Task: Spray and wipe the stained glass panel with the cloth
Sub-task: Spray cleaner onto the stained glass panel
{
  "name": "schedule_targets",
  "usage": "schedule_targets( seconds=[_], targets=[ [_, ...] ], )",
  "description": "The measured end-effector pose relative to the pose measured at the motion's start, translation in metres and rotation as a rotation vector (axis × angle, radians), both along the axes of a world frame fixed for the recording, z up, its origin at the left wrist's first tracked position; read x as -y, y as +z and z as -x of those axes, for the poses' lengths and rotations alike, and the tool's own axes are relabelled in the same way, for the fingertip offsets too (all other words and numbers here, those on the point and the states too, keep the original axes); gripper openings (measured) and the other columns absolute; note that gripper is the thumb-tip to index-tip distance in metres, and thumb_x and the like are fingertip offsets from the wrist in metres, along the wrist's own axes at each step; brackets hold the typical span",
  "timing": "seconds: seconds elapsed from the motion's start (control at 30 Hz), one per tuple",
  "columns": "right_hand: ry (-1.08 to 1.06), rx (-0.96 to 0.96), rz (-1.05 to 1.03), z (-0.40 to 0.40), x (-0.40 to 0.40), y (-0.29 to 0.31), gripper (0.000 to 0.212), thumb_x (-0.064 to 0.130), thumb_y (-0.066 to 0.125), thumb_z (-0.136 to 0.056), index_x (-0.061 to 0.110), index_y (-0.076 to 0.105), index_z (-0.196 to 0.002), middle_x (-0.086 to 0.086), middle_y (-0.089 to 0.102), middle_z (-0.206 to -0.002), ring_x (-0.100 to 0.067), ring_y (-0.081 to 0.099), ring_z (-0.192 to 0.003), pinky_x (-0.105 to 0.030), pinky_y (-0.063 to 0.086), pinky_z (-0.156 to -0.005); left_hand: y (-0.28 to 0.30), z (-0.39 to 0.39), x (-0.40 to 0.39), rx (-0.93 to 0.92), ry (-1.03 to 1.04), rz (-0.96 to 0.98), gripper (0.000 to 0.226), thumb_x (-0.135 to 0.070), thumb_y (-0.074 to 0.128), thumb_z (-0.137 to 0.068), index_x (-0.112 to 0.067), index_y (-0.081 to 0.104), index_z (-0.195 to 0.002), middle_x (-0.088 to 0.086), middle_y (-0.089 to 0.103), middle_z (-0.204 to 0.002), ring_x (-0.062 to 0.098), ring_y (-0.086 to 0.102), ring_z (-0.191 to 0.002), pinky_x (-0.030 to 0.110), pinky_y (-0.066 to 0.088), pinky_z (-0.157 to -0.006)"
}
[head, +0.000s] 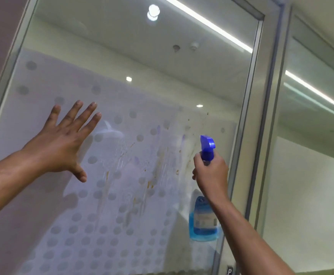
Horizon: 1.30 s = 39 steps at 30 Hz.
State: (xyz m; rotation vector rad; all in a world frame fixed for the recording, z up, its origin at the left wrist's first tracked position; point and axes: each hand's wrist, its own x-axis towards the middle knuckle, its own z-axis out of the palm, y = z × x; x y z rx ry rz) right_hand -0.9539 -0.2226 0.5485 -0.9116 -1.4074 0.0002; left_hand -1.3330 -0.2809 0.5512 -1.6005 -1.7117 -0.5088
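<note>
The glass panel fills the view, dotted frosting low, brown stains and wet streaks right of centre. The left hand is spread flat, fingers apart, against it. The right hand has its grip clamped on a blue spray bottle

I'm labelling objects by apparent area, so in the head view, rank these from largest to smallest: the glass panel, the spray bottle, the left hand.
1. Glass panel, filling most of the frame.
2 and 3. Left hand and spray bottle look alike in area; the right hand hides the bottle's neck, so no ranking between them.
</note>
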Motion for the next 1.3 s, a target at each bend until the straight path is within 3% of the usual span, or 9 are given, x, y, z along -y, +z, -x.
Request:
schedule_targets(
  seconds=[0.07,0.2,0.5,0.7,0.8,0.9,0.93,1.1,1.3],
  targets=[
    [-0.031,-0.002,-0.023,-0.002,-0.002,0.021,0.021,0.024,0.061,-0.094,0.018,0.054,-0.075,-0.009,0.069,-0.063,-0.029,0.072,-0.060,-0.031,0.051,-0.052,0.000,0.000,0.000,-0.001,0.000,-0.002,0.191,-0.098,0.078,-0.026,-0.023,-0.027,-0.167,-0.003,-0.043,-0.173,0.022,-0.043,-0.159,0.048,-0.038,-0.120],
    [-0.038,-0.033,-0.057,-0.004,-0.002,0.048,0.019,0.022,0.061,-0.092,0.018,0.053,-0.076,-0.016,0.070,-0.070,-0.038,0.073,-0.067,-0.043,0.059,-0.063,-0.001,0.001,0.000,-0.007,-0.006,-0.016,0.191,-0.098,0.078,-0.025,-0.023,-0.025,-0.167,-0.003,-0.040,-0.174,0.023,-0.040,-0.160,0.050,-0.032,-0.123],
    [-0.054,-0.093,-0.109,-0.016,-0.006,0.057,0.014,0.021,0.063,-0.096,0.012,0.061,-0.086,-0.014,0.070,-0.074,-0.034,0.073,-0.071,-0.044,0.063,-0.066,-0.003,0.001,0.000,-0.014,-0.015,-0.035,0.191,-0.097,0.079,-0.024,-0.019,-0.015,-0.170,0.001,-0.034,-0.177,0.025,-0.034,-0.163,0.055,-0.022,-0.128],
    [-0.057,-0.120,-0.131,-0.020,-0.010,0.053,0.012,0.025,0.065,-0.099,0.021,0.059,-0.090,-0.008,0.068,-0.077,-0.029,0.072,-0.070,-0.045,0.065,-0.068,-0.005,0.001,0.002,-0.049,-0.045,-0.065,0.194,-0.096,0.081,-0.018,-0.019,-0.008,-0.172,0.004,-0.021,-0.181,0.028,-0.022,-0.166,0.052,-0.019,-0.129],
    [-0.049,-0.122,-0.108,-0.021,-0.012,0.056,0.014,0.022,0.064,-0.099,0.018,0.060,-0.086,-0.011,0.068,-0.073,-0.031,0.072,-0.068,-0.036,0.061,-0.059,-0.005,0.001,0.002,-0.060,-0.058,-0.055,0.195,-0.095,0.081,-0.014,-0.017,-0.001,-0.173,0.007,-0.013,-0.183,0.030,-0.017,-0.168,0.051,-0.019,-0.129],
    [-0.023,-0.123,-0.081,-0.021,-0.014,0.063,0.013,0.022,0.063,-0.100,0.012,0.062,-0.090,-0.010,0.069,-0.073,-0.023,0.070,-0.063,-0.012,0.046,-0.045,-0.004,0.001,0.003,-0.065,-0.068,-0.047,0.196,-0.096,0.079,-0.012,-0.015,0.004,-0.173,0.008,-0.007,-0.183,0.032,-0.013,-0.168,0.050,-0.020,-0.130],
    [-0.020,-0.121,-0.082,-0.020,-0.015,0.066,0.013,0.022,0.063,-0.100,0.012,0.063,-0.092,-0.009,0.069,-0.073,-0.020,0.068,-0.061,-0.010,0.044,-0.043,-0.004,0.001,0.003,-0.065,-0.068,-0.046,0.196,-0.096,0.079,-0.011,-0.015,0.004,-0.173,0.009,-0.007,-0.183,0.033,-0.013,-0.168,0.050,-0.020,-0.130],
    [0.039,-0.137,-0.089,-0.012,-0.013,0.071,0.011,0.022,0.062,-0.100,0.012,0.062,-0.095,-0.012,0.070,-0.075,-0.018,0.068,-0.061,-0.015,0.046,-0.046,-0.004,-0.002,0.008,-0.041,-0.026,-0.035,0.193,-0.097,0.078,-0.017,-0.017,-0.005,-0.173,0.007,-0.017,-0.182,0.029,-0.019,-0.167,0.053,-0.016,-0.129],
    [0.152,-0.068,-0.052,0.015,0.002,0.033,0.012,0.021,0.064,-0.097,0.015,0.061,-0.087,-0.009,0.069,-0.070,-0.016,0.068,-0.055,-0.013,0.050,-0.047,-0.001,-0.008,0.010,0.029,0.026,0.048,0.185,-0.099,0.075,-0.036,-0.023,-0.039,-0.160,-0.001,-0.053,-0.166,0.025,-0.050,-0.154,0.061,-0.022,-0.129]
  ],
)
